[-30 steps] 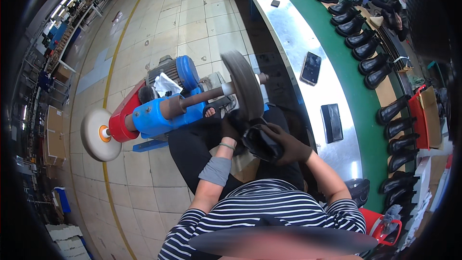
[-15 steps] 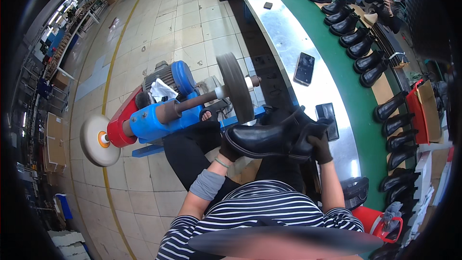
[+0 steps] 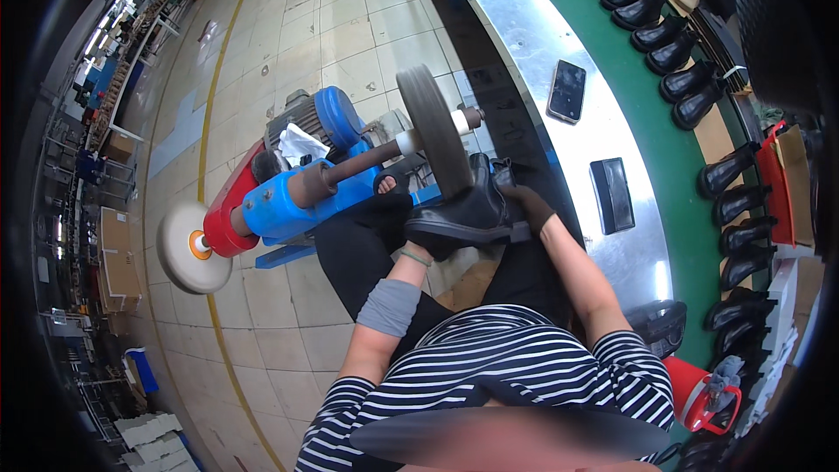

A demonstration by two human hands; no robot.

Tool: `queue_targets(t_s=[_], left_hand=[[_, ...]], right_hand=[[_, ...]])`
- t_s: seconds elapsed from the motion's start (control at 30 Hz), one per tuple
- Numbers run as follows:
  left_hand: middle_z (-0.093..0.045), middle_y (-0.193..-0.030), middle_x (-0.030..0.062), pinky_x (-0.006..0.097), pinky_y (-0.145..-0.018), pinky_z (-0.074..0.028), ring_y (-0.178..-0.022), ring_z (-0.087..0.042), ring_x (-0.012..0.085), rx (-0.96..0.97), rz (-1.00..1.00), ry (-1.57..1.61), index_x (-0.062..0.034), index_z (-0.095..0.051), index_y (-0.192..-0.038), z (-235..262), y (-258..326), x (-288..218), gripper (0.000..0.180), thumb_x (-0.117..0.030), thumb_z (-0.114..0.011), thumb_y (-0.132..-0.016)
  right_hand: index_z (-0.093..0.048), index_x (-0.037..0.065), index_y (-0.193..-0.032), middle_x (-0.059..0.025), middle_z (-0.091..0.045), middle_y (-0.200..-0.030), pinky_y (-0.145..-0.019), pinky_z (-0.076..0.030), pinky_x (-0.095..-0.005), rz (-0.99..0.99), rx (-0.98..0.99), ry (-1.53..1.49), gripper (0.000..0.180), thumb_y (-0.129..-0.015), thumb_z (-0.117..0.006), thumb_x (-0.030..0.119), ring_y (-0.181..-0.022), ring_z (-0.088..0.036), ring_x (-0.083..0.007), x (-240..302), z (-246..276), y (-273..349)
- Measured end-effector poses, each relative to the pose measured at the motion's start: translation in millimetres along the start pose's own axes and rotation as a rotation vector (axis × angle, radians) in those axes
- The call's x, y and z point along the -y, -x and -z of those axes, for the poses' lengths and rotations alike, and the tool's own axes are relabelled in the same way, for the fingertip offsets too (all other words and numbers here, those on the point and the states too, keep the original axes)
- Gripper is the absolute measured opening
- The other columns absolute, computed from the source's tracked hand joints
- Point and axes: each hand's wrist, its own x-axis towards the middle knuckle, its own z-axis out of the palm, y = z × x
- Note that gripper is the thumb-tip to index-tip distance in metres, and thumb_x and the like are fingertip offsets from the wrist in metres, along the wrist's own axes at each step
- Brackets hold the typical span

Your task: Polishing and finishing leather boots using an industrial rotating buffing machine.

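A black ankle boot lies sideways in both my hands, its upper side pressed against the dark spinning wheel of a blue and red buffing machine. My left hand grips the toe end from below. My right hand, in a dark glove, holds the boot's heel and shaft end. A white buffing disc sits on the machine's far left shaft end.
A curved steel counter edged by a green conveyor belt runs on my right, carrying several black boots. Two dark phones lie on the steel. A red container stands by my right elbow. Tiled floor spreads to the left.
I have turned the boot and lifted it forward from my lap until it meets the dark wheel; both hands went with it.
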Motion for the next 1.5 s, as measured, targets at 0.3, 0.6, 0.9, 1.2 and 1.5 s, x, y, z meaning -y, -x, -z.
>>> queue_targets(t_s=[0.3,0.6,0.9,1.2,1.5], left_hand=[[-0.053,-0.126,0.0152,0.032,-0.098,-0.043,-0.113,-0.054,0.0244,0.008,-0.193,0.139,0.0034,-0.046,-0.129,16.8,-12.1,14.0,0.041,-0.021,-0.044,-0.096],[-0.067,-0.093,0.0106,0.03,-0.083,-0.052,-0.085,-0.065,0.019,-0.592,0.367,-0.141,0.0004,-0.064,-0.099,-32.5,-51.4,7.3,0.024,-0.015,-0.062,-0.08],[-0.067,-0.091,0.0088,0.033,-0.084,-0.05,-0.083,-0.064,0.0208,-0.854,-0.005,-0.243,-0.0018,-0.066,-0.093,3.2,-44.5,28.8,0.025,-0.021,-0.059,-0.079],[-0.067,-0.091,0.0108,0.034,-0.085,-0.05,-0.085,-0.064,0.025,-0.918,-0.027,0.171,-0.0027,-0.065,-0.09,1.4,-26.2,49.7,0.028,-0.021,-0.057,-0.071],[-0.066,-0.099,0.0097,0.034,-0.093,-0.046,-0.095,-0.062,0.0225,-0.808,-0.136,0.085,-0.0042,-0.065,-0.096,-5.0,-4.7,90.1,0.024,-0.018,-0.056,-0.079]], right_hand=[[-0.064,-0.002,-0.1,-0.0135,-0.069,-0.09,-0.072,-0.056,-0.033,-0.184,0.013,0.335,0.027,-0.084,-0.059,0.018,-0.074,-0.068,-0.0219,3.7,19.6,-75.5],[-0.058,-0.001,-0.117,-0.012,-0.063,-0.112,-0.088,-0.048,-0.029,-0.061,0.108,0.334,0.044,-0.089,-0.056,0.033,-0.099,-0.061,-0.0173,24.8,60.1,-109.0],[-0.057,0.005,-0.116,-0.0084,-0.065,-0.106,-0.088,-0.048,-0.0341,0.032,0.123,0.011,0.039,-0.092,-0.052,0.035,-0.097,-0.062,-0.0188,12.8,13.2,-79.8],[-0.052,0.002,-0.125,-0.0079,-0.06,-0.117,-0.091,-0.043,-0.0294,0.215,0.148,0.34,0.048,-0.096,-0.042,0.039,-0.104,-0.057,-0.0162,-8.1,-13.5,-114.8],[-0.043,0.004,-0.134,-0.0121,-0.047,-0.136,-0.108,-0.028,-0.0323,0.53,0.163,0.645,0.047,-0.089,-0.047,0.016,-0.128,-0.041,-0.0213,-13.8,-14.1,-90.1]])
